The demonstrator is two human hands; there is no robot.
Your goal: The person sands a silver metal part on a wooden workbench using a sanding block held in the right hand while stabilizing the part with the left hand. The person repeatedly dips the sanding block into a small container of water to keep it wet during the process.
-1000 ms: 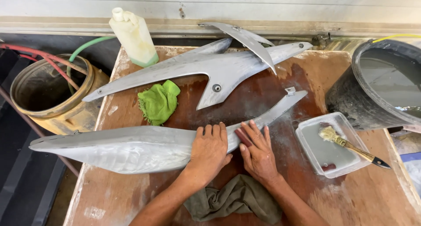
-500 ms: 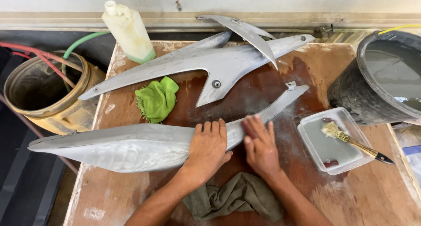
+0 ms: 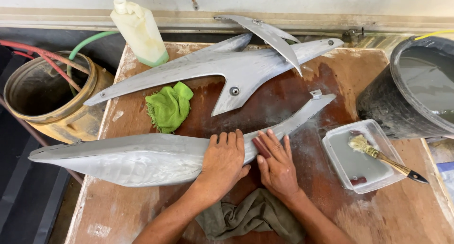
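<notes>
In the head view, the left hand (image 3: 222, 161) lies flat on the long grey panel (image 3: 142, 159), palm down, fingers straight and close together, pointing to the far side; it presses on the panel rather than gripping it. The right hand (image 3: 276, 166) rests just beside it to the right, fingers spread a little and laid flat over a small dark reddish piece (image 3: 260, 147) that sits against the panel's narrowing part; whether the fingers clasp that piece cannot be told. The panel stretches across the near half of the wooden table (image 3: 416, 215), its broad end overhanging the table's left edge and its thin tip reaching towards the right.

Near the wrists lies a crumpled olive cloth (image 3: 250, 215). A bright green rag (image 3: 169, 106) sits on the far side of the panel, touching a second grey panel (image 3: 227, 71) that lies across the far part of the table. To the right stands a clear plastic tray (image 3: 359, 173) with a brush (image 3: 383, 156) resting in it, and a dark bucket (image 3: 402, 102) beyond. A pale plastic bottle (image 3: 139, 33) stands at the far left corner, with a brown drum (image 3: 47, 106) off the left edge.
</notes>
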